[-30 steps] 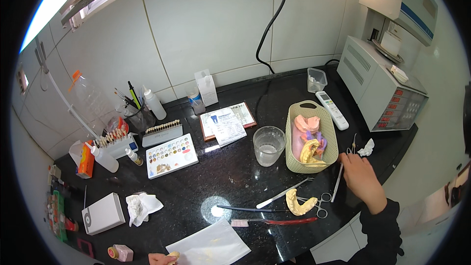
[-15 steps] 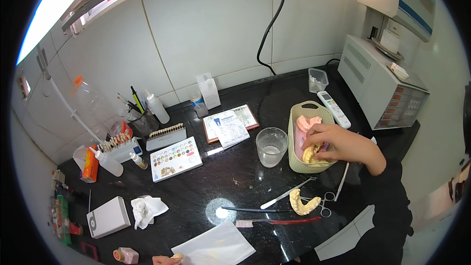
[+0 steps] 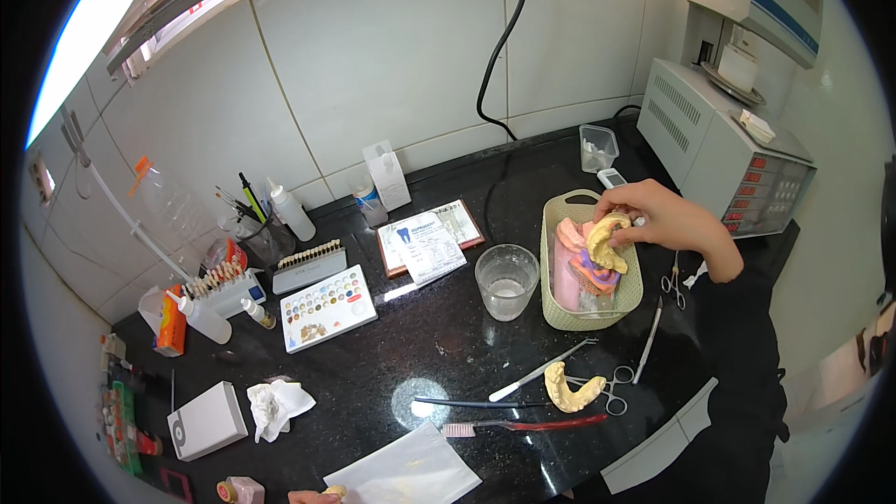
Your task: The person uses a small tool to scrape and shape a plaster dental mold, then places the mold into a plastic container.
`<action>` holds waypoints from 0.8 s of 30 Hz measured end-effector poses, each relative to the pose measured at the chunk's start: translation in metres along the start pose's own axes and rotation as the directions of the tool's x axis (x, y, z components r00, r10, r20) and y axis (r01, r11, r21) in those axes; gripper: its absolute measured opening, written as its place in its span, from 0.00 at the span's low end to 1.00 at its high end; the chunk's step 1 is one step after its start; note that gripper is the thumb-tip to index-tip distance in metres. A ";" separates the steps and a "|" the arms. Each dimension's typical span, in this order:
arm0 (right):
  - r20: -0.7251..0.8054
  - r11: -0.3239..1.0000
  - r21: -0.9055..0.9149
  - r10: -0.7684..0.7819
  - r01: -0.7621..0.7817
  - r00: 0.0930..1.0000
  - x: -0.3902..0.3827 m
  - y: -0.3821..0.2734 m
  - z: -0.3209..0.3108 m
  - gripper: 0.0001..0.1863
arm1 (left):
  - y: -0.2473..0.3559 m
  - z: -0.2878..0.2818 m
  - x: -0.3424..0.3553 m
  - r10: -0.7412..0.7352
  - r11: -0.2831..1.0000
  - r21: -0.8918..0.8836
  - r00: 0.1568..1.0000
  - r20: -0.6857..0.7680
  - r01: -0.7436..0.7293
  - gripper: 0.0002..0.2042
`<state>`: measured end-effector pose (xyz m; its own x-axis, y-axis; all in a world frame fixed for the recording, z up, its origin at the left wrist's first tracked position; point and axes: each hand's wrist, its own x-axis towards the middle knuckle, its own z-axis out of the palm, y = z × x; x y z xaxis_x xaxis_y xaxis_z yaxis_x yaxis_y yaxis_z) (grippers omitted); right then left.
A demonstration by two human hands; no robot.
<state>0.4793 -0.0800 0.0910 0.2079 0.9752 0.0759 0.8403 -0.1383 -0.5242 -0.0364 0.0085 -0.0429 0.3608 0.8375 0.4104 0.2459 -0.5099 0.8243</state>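
The right hand (image 3: 667,219) pinches a yellow, horseshoe-shaped plaster cast of teeth (image 3: 605,241) and holds it just over the pale green plastic basket (image 3: 560,303) with little holes in its sides. Inside the basket lie pink and orange lumpy casts (image 3: 571,261), so there is not much room left in it. The left hand (image 3: 313,497) only peeks in at the bottom edge, touching a small yellow bit beside a clear shiny plastic bag (image 3: 415,471); I cannot tell if it is open or closed. The basket sits on the black speckled stone tabletop (image 3: 420,355), close to its right end, near a grey boxy machine (image 3: 723,154). Just left of the basket stands a clear round plastic cup (image 3: 507,280). In front of the basket lies a second yellow teeth cast (image 3: 569,390), touching thin metal tools and scissors (image 3: 611,387), with a red-handled toothbrush (image 3: 523,427) below. The middle of the tabletop is bare and has room to move. Farther left are a flat white tray of small colour pots (image 3: 327,306), a crumpled white tissue (image 3: 275,406) and a smooth white box (image 3: 207,420).
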 end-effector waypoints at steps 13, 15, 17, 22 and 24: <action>-0.123 0.965 -0.238 -0.146 0.114 0.982 -0.013 -0.004 0.014 0.20 | -0.001 -0.004 -0.001 0.026 0.999 0.030 0.999 0.020 -0.026 0.09; -0.177 0.966 -0.238 -0.146 0.101 0.973 -0.029 -0.018 0.007 0.19 | -0.001 -0.005 0.002 0.044 0.999 0.015 0.998 0.034 -0.044 0.09; -0.185 0.976 -0.190 -0.145 0.109 0.972 -0.037 -0.033 0.005 0.18 | -0.001 -0.007 0.000 0.038 0.999 0.012 0.999 0.028 -0.039 0.09; -0.222 0.987 -0.161 -0.063 0.027 0.973 -0.081 -0.078 -0.006 0.16 | -0.001 -0.009 0.004 0.079 0.997 -0.013 0.995 0.053 -0.079 0.09; -0.331 0.978 -0.210 -0.058 -0.013 0.942 -0.100 -0.096 -0.008 0.14 | 0.001 -0.008 0.003 0.023 0.998 -0.064 0.999 0.045 -0.020 0.09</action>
<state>0.3819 -0.1657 0.1409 0.3125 0.8694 0.3829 0.9239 -0.1845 -0.3351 -0.0422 0.0118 -0.0380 0.4062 0.8158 0.4117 0.1807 -0.5134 0.8389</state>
